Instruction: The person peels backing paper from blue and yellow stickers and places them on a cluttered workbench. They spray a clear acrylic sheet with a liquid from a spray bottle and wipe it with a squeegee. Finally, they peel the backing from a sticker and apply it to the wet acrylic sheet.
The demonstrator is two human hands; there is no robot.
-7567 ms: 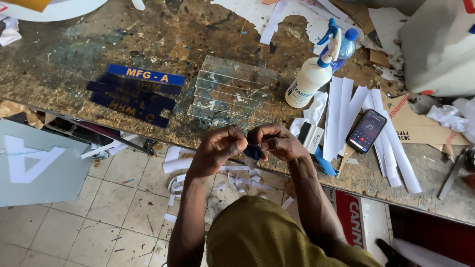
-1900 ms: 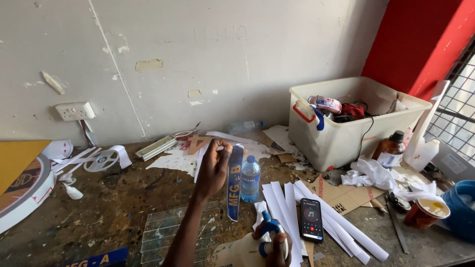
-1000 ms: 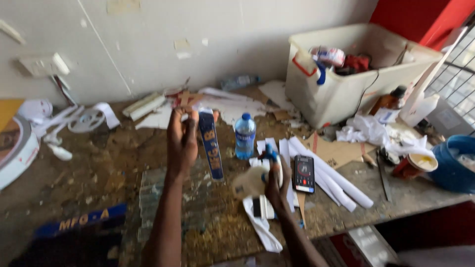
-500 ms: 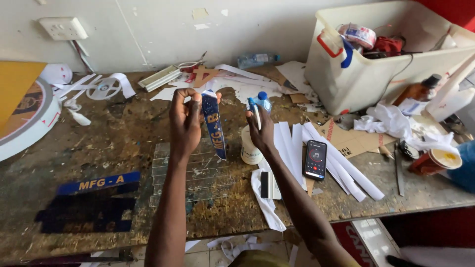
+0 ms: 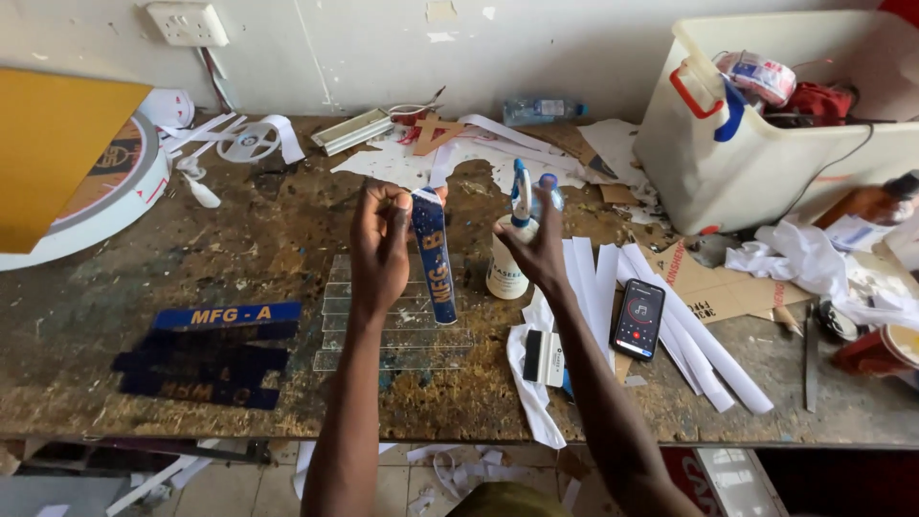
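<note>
Fingers (image 5: pixel 397 206) pinching blue strip (image 5: pixel 436 263), right hand (image 5: pixel 536 251) around half-hidden spray bottle (image 5: pixel 507 258)

Head cam, looks down, close over workbench (image 5: pixel 144 316).

A worn, stained bench (image 5: pixel 115 316) stood against a pale, scuffed wall (image 5: pixel 593 38). A socket (image 5: pixel 188 21) sat on the wall above the bench's far left corner. Below the near edge lay a tiled floor (image 5: pixel 239 483) littered with paper scraps. Light was even.
</note>
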